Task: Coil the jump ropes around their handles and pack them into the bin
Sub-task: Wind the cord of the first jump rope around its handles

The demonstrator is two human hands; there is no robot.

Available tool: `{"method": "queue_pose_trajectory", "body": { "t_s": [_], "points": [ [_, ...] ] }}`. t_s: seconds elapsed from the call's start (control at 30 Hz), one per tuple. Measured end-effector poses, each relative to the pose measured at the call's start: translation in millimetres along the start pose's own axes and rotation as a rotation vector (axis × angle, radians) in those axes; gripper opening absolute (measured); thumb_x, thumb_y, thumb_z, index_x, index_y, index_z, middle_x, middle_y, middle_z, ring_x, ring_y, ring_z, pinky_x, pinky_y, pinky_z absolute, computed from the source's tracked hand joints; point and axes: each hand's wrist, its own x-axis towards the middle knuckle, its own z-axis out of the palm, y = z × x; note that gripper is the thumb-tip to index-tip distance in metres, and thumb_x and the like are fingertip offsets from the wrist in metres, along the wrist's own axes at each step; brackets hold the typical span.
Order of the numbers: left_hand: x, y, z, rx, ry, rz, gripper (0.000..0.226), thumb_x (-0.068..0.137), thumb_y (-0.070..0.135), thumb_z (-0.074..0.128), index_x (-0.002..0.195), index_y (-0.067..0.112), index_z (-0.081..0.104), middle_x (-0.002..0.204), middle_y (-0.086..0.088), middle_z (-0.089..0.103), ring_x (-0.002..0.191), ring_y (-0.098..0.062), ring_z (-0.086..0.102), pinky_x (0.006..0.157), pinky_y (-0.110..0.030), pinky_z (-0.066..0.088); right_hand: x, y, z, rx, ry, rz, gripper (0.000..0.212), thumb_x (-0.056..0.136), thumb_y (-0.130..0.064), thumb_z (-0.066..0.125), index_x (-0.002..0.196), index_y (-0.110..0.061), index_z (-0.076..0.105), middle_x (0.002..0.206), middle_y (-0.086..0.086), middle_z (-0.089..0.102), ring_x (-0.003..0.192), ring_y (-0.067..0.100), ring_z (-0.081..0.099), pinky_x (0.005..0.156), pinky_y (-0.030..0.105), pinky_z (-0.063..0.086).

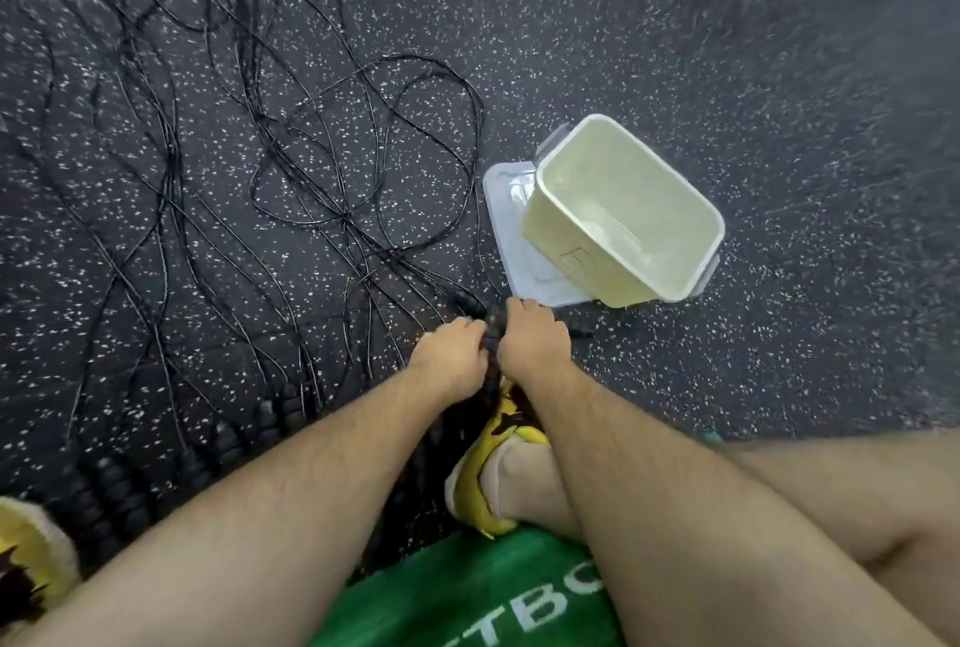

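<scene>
Thin black jump ropes [332,168] lie in tangled loops over the speckled floor to the left. Several black ribbed handles [244,438] lie in a row at the lower left. My left hand [453,355] and my right hand [532,340] meet in the middle, both gripping a black ribbed handle [492,329] between them. A cord runs from that handle up into the tangle. The pale yellow bin [561,236] stands tilted to the right of my hands, open and with nothing visible inside.
A clear lid [506,199] lies under the bin's left side. My yellow shoe [475,485] and bent leg sit just below my hands, another yellow shoe [31,553] at the lower left. The floor is dark speckled rubber.
</scene>
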Motion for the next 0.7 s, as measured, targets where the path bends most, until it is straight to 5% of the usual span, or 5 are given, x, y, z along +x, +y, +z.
{"method": "queue_pose_trajectory", "body": {
  "t_s": [0.23,0.5,0.7],
  "points": [
    [38.6,19.3,32.9,-0.196,-0.029,-0.193,0.044,0.100,0.032,0.058,0.135,0.012,0.040,0.143,-0.011,0.043,0.130,-0.035,0.049,0.101,-0.050,0.042,46.4,28.4,23.2,-0.028,-0.044,0.018,0.056,0.086,-0.015,0.060,0.138,-0.016,0.040,0.134,0.007,0.047,0.122,0.030,0.046,0.096,0.042,0.041],
    [57.1,25.2,32.5,-0.379,0.063,-0.342,0.045,0.089,0.027,0.069,0.124,0.011,0.046,0.129,-0.011,0.048,0.117,-0.032,0.056,0.094,-0.043,0.049,61.2,32.7,24.0,0.079,0.124,0.005,0.037,0.092,-0.020,0.059,0.123,-0.009,0.043,0.127,0.013,0.045,0.107,0.029,0.053,0.089,0.037,0.041],
    [38.8,22.3,8.8,-0.699,0.157,-0.334,0.047,0.071,0.041,0.067,0.112,0.022,0.059,0.113,-0.006,0.057,0.091,-0.026,0.063,0.078,-0.035,0.052,46.0,24.6,-22.2,0.298,0.232,0.015,0.024,0.096,-0.029,0.043,0.110,-0.010,0.050,0.104,0.008,0.061,0.093,0.031,0.058,0.087,0.044,0.043]
  ]
}}
